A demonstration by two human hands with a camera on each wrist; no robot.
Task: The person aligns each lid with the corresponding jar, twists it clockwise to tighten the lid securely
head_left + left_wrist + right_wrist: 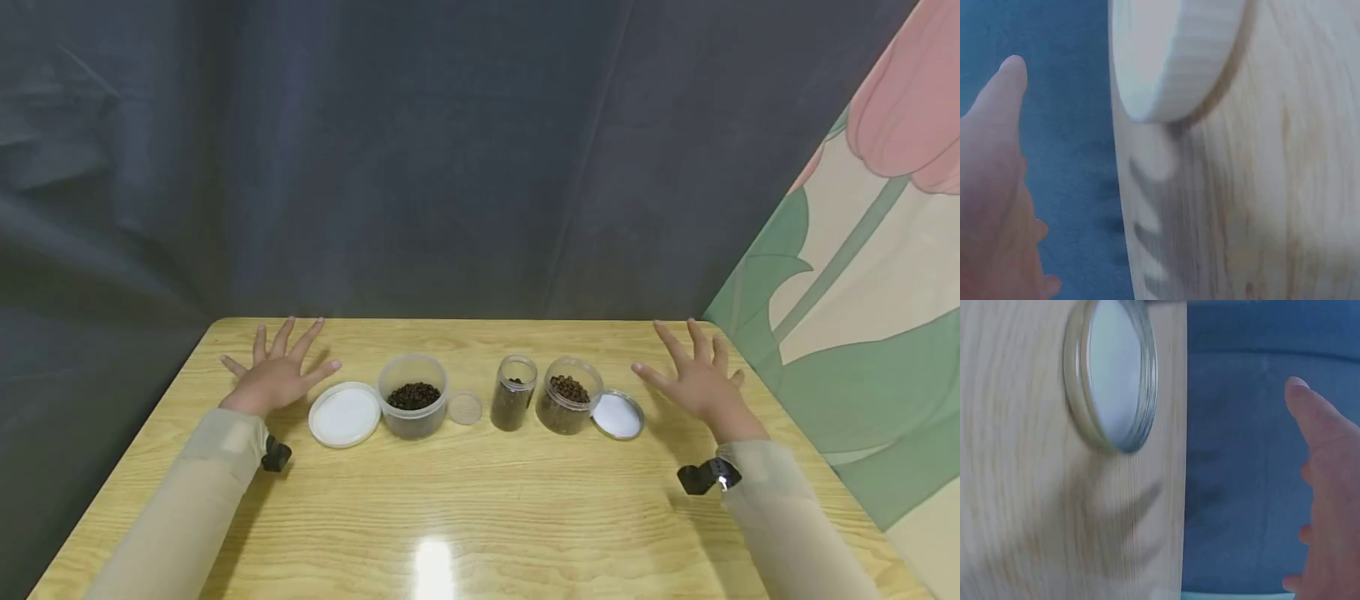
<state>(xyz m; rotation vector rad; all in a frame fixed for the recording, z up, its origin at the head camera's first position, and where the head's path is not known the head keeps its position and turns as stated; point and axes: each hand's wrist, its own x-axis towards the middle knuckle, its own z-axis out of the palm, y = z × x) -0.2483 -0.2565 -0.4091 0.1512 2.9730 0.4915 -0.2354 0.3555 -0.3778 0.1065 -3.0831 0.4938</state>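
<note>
My left hand (pixel 273 379) is spread above the table's left side, holding nothing; the white lid (pixel 345 414) lies nearest it. My right hand (pixel 703 383) is likewise spread wide on the right, beside a silver-rimmed lid (pixel 618 415) with a white inside. Between them stand a wide clear tub (pixel 413 423) of dark beans, a slim clear jar (pixel 513 398) with dark contents, and a wider jar (pixel 567 410) of brown pellets. All three containers are uncovered. A small clear disc-shaped lid (pixel 465 408) lies beside the tub. Each wrist view shows one hand with its thumb extended near a lid.
The light wooden table (pixel 510 517) ends at a dark curtain (pixel 450 167) along the back. A tulip-patterned cloth (pixel 847 333) hangs along the right side. Black cameras are strapped at both wrists, over pale sleeves (pixel 187 500).
</note>
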